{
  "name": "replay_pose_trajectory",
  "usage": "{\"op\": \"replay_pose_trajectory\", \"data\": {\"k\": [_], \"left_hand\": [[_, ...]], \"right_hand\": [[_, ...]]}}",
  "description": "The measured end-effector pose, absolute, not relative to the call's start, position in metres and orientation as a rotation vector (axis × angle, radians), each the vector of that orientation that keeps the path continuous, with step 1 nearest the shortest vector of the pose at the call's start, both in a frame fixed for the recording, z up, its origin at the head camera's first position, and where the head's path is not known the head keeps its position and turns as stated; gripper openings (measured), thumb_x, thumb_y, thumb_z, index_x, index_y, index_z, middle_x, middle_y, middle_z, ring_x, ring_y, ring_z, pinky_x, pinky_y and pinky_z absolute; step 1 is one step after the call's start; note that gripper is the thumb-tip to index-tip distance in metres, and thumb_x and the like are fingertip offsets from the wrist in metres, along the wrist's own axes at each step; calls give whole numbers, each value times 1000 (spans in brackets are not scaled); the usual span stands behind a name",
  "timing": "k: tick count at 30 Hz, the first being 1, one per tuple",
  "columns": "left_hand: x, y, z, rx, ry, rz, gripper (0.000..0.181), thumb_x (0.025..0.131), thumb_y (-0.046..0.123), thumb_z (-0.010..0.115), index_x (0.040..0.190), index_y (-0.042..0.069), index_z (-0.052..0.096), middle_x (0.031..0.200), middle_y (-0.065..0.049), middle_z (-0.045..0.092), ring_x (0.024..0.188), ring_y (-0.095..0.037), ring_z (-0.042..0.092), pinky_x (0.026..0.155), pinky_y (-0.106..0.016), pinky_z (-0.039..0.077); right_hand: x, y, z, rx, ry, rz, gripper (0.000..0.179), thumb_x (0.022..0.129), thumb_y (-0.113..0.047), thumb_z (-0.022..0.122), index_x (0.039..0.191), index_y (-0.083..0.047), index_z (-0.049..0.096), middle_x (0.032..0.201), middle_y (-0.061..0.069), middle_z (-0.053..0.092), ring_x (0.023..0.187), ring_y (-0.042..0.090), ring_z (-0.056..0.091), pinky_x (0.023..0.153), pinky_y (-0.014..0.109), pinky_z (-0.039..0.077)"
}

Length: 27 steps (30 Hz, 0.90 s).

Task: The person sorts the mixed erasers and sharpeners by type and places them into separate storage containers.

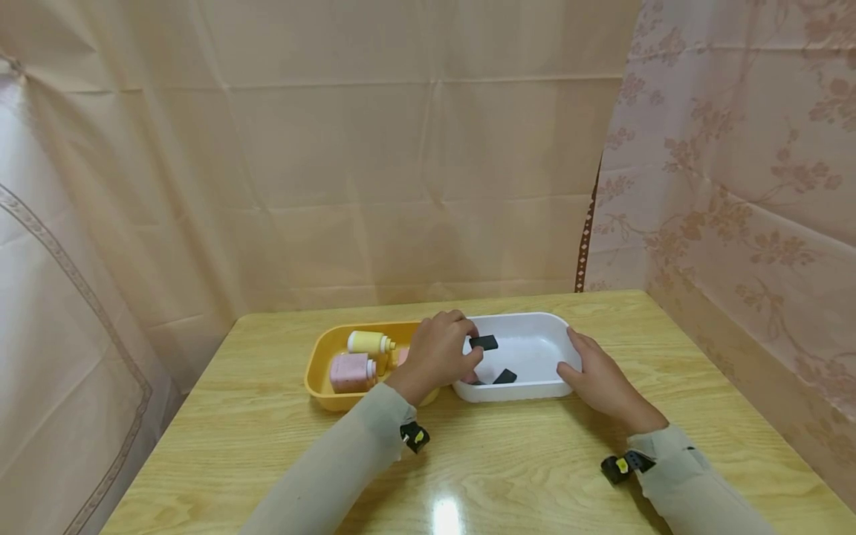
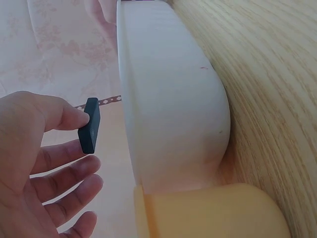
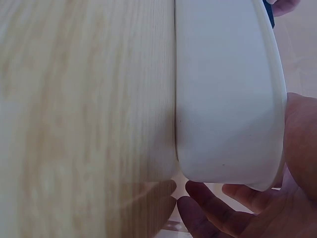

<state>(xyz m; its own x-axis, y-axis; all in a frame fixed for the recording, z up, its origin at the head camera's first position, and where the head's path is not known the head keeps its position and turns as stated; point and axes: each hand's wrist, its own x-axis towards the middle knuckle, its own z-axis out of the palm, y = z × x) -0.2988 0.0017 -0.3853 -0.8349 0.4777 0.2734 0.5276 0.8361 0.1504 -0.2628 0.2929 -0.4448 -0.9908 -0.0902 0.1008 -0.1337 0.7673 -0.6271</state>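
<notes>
My left hand [image 1: 438, 351] pinches a small flat black block [image 1: 484, 342] between thumb and index finger, above the left part of a white tray [image 1: 542, 349]. The left wrist view shows the block [image 2: 90, 126] at the thumb tip, the other fingers spread apart below it. At the tray's right end my right hand [image 1: 600, 377] grips the wall, thumb over the rim and fingers on the outside. Inside the tray lies another black block [image 1: 506, 377], with a further dark piece near the left hand, mostly hidden.
A yellow tray [image 1: 314, 365] adjoins the white one on the left. It holds a yellow bottle [image 1: 368, 342], a pink bottle [image 1: 351, 373] and a pinkish item partly behind my left hand. Both trays stand on a wood-grain table [image 1: 234, 446], with curtains behind and beside it.
</notes>
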Motion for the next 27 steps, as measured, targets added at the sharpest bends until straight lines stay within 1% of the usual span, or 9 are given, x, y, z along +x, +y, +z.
{"op": "replay_pose_trajectory", "data": {"k": [15, 23, 27], "left_hand": [[-299, 3, -385, -795, -2763, -338, 27, 93, 46, 69, 108, 25, 77, 116, 5, 69, 105, -16, 60, 93, -37, 50], [-298, 4, -386, -797, -2751, -334, 27, 93, 46, 69, 108, 25, 77, 115, 5, 69, 103, -16, 60, 90, -35, 50], [-297, 4, -386, -807, -2737, -344, 25, 94, 45, 69, 107, 25, 78, 116, 6, 69, 103, -16, 60, 91, -36, 50]], "right_hand": [[-264, 291, -443, 165, -2903, 1032, 79, 103, -19, 58, 161, 9, 13, 162, 36, 24, 145, 57, 34, 110, 68, 36], [-263, 291, -444, 159, -2902, 1035, 78, 103, -18, 58, 161, 9, 14, 162, 36, 24, 145, 57, 34, 109, 68, 37], [-263, 291, -444, 154, -2907, 1024, 78, 103, -19, 57, 161, 9, 13, 162, 36, 24, 145, 57, 34, 109, 68, 37]]}}
